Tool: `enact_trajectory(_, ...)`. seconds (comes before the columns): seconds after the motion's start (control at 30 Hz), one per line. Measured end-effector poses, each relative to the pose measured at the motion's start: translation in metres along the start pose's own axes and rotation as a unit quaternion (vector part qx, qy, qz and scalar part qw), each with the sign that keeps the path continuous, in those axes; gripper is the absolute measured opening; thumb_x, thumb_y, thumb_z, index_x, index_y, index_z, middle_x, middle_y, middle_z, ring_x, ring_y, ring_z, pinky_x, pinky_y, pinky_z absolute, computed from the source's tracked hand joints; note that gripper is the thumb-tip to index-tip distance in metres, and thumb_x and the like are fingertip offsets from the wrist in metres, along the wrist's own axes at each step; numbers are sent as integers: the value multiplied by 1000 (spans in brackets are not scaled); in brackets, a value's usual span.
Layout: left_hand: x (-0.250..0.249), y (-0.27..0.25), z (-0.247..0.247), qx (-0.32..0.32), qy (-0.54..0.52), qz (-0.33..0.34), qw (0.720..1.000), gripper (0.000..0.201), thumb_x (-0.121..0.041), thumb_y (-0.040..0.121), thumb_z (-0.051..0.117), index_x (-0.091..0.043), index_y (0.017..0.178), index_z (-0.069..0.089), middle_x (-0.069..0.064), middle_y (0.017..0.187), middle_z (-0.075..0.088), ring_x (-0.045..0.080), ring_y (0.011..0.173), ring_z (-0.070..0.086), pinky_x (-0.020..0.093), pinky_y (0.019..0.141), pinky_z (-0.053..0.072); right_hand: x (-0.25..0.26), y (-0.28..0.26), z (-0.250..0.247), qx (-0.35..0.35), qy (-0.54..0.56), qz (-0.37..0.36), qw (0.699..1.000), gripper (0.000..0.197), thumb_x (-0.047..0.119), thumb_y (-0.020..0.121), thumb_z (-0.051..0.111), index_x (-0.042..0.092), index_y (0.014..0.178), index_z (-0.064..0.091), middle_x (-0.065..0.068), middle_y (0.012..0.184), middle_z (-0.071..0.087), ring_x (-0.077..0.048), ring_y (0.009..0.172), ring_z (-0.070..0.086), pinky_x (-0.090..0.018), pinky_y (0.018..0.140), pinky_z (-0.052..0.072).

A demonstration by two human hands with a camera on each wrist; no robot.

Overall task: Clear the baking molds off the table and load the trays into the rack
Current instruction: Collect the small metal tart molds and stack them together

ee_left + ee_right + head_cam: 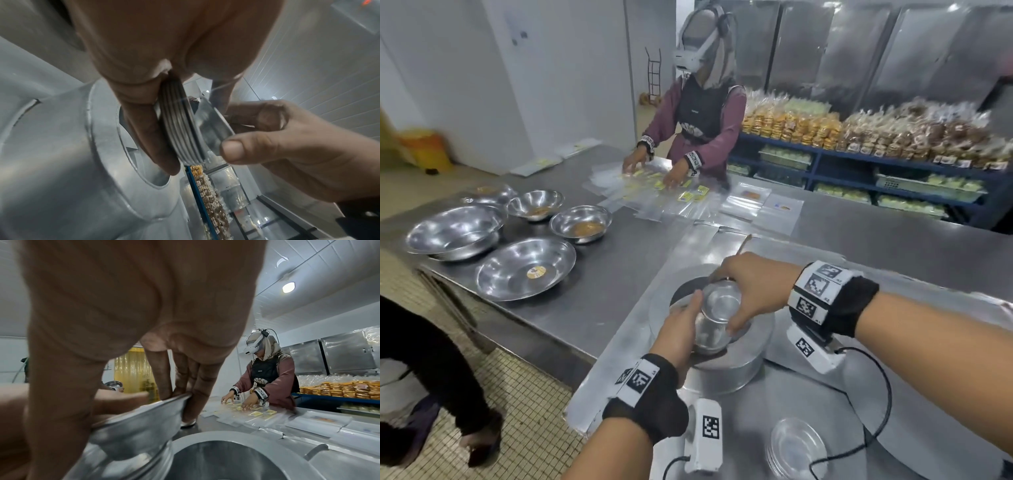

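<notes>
A stack of small round metal molds [714,329] is held above a big ring-shaped cake pan [736,366], which stands on a flat metal tray [619,342]. My left hand [688,315] grips the stack [179,129] from the left. My right hand [729,301] comes from above and pinches the rim of the top mold [211,128], which sits tilted against the stack. In the right wrist view that mold [139,421] hangs from my right hand [131,408] over the pan's hollow [226,456]. A few more molds [796,445] lie nested by the table's near edge.
Several steel bowls [525,269] stand at the table's left. Across the table a person [702,113] sorts clear bags [674,195]. Another person's legs [438,359] are on the floor at left. Shelves of packed bread [859,137] fill the back right.
</notes>
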State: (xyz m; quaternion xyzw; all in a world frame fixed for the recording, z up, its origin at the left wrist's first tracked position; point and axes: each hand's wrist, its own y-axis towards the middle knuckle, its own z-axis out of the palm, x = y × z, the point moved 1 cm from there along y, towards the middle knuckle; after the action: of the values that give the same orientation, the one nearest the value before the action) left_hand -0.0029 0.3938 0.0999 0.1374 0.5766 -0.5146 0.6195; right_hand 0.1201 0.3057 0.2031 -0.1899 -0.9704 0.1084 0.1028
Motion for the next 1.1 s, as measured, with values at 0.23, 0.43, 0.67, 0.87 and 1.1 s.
enact_trajectory(0.23,19,-46,2,1,35,0,999,33,4,90,59,-5,121,54,25,105,67,29,71,70,34,57,59,36,-43,39,-19,66,-21,997,84,42,48,87,37,127,57,27,103,55,9,95,50,-5,79,37)
enact_trajectory(0.43,41,-67,-2,0,61,-20,998,35,11,90,48,-12,116,56,20,105,67,26,72,66,30,51,56,50,-66,81,-43,92,12,995,66,51,46,84,24,103,63,5,97,65,-13,91,62,-37,80,55)
enact_trajectory(0.67,74,-74,-7,6,55,-42,998,38,14,90,46,-11,116,57,19,103,67,32,80,67,38,55,58,49,-99,129,-88,183,38,978,87,58,47,85,28,125,59,11,117,65,-5,106,60,-20,93,45)
enact_trajectory(0.87,93,-72,-5,0,42,-53,998,37,16,90,41,-3,119,55,28,119,58,45,95,62,49,62,62,18,-145,153,-89,205,194,955,63,40,80,75,17,135,55,0,128,60,-12,117,57,-20,94,41)
enact_trajectory(1.1,114,-62,-3,-28,95,-78,992,38,13,87,42,-7,114,59,22,103,62,39,89,60,61,78,57,-24,-159,205,-15,205,367,907,44,43,85,65,12,115,62,-5,115,63,-22,106,62,-31,91,50)
